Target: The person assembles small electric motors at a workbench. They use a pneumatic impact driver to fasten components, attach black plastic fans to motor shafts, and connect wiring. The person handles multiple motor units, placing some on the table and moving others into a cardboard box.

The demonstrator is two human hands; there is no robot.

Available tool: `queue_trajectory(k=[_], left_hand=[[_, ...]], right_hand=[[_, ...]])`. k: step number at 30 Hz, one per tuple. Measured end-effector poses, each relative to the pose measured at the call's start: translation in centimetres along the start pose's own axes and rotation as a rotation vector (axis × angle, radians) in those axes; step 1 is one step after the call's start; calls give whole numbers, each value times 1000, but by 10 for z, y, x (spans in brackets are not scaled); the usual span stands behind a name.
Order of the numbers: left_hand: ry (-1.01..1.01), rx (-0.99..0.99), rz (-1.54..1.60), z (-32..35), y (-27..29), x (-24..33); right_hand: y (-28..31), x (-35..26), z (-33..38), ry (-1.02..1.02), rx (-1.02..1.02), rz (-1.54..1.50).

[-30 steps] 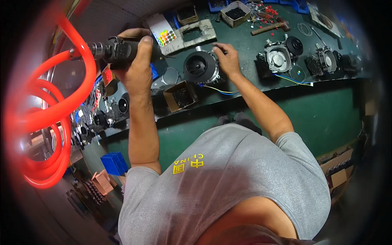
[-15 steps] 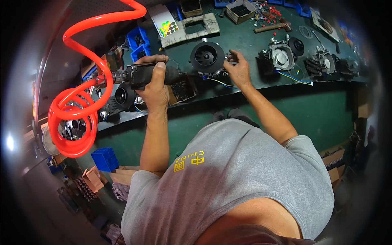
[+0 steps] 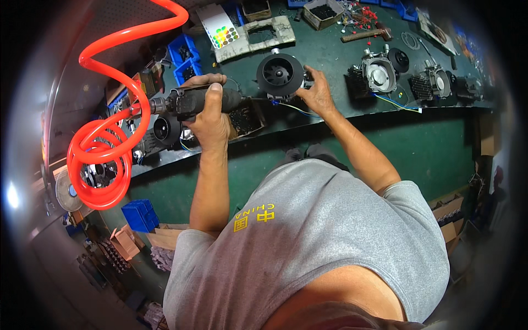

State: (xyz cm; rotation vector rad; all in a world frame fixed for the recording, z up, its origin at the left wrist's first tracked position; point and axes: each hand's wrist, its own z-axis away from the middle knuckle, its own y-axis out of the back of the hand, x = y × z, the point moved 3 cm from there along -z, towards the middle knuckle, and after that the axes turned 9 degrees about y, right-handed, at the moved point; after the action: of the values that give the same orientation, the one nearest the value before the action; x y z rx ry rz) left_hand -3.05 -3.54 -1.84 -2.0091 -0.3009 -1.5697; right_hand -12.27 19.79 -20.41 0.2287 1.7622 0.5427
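Note:
My left hand [image 3: 213, 118] is wrapped around a black air screwdriver [image 3: 187, 103], held level, its front pointing right. A red coiled air hose [image 3: 144, 107] joins its left end. A thin shaft reaches from the tool toward the lower part of a metal motor unit, but its tip is too small to make out. That unit carries a round black fan wheel [image 3: 279, 74] facing up. Thumb and fingers of my right hand [image 3: 319, 98] grip the unit's right side. Blue and yellow wires [image 3: 297, 108] trail from its underside. Below the tool stands an open box of small black parts [image 3: 245, 122].
Another unit with a black fan [image 3: 165, 129] sits left under the tool. Two opened metal housings [image 3: 380, 77] stand to the right. Behind are blue bins [image 3: 184, 50], a foam frame [image 3: 261, 36], a hammer [image 3: 366, 34] and a carton of black parts [image 3: 323, 13].
My right hand has shifted slightly left and its fingers have spread from a pinch to a grip on the motor unit's side. The screwdriver has moved a little to the right.

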Motion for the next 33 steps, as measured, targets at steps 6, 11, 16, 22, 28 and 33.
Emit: queue_trajectory(k=[6,11,16,22,28,33], left_hand=[[8,12,-21,-1,0,-1],[-7,-55,-77,0,-11,1],[3,-77,-178,-9,-24,0],[2,-332,-114,2,-36,6],[4,-108,-253,-18,-39,1],[10,-15,-193,-16,-39,1]], right_hand=[[1,-2,0,-22,-15,-18],[-2,2,1,-20,3,-30],[0,3,-1,-18,-4,-31],[-2,5,-2,-4,1,-31],[-2,8,-3,-12,-2,-54],[-3,9,-2,-15,-1,-60]])
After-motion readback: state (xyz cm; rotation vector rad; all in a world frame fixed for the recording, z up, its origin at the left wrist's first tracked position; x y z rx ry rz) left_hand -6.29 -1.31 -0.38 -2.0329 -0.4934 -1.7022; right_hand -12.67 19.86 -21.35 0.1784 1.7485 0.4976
